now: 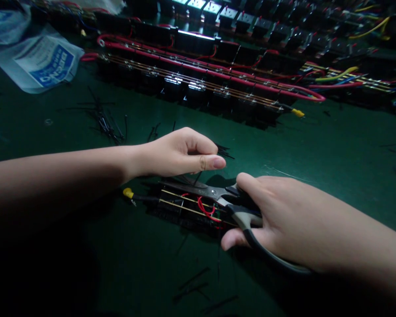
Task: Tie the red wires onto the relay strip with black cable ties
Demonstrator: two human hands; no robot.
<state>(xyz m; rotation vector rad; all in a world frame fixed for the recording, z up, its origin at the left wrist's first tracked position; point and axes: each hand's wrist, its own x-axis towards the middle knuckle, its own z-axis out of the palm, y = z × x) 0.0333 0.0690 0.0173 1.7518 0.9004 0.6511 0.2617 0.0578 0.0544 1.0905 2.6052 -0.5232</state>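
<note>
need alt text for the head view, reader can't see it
The right hand holds scissors over a dark wired assembly, with the curled left hand near the blades. Thin black strips lie scattered on the green table; longer wired assemblies lie behind.

The table (350,154) is dark green. Thin black strips (105,123) lie on it in a loose pile, with more strips (194,278) toward the front. A short black block (185,202) — gold rods (185,208), red wires (200,206) — lies there too. Long black rows (191,79) sit farther back, a plastic bag (49,61) left.

Left hand (176,154) curled, thumb against the fingers — right hand (280,209) lower, gripping, thumb parted.
</note>
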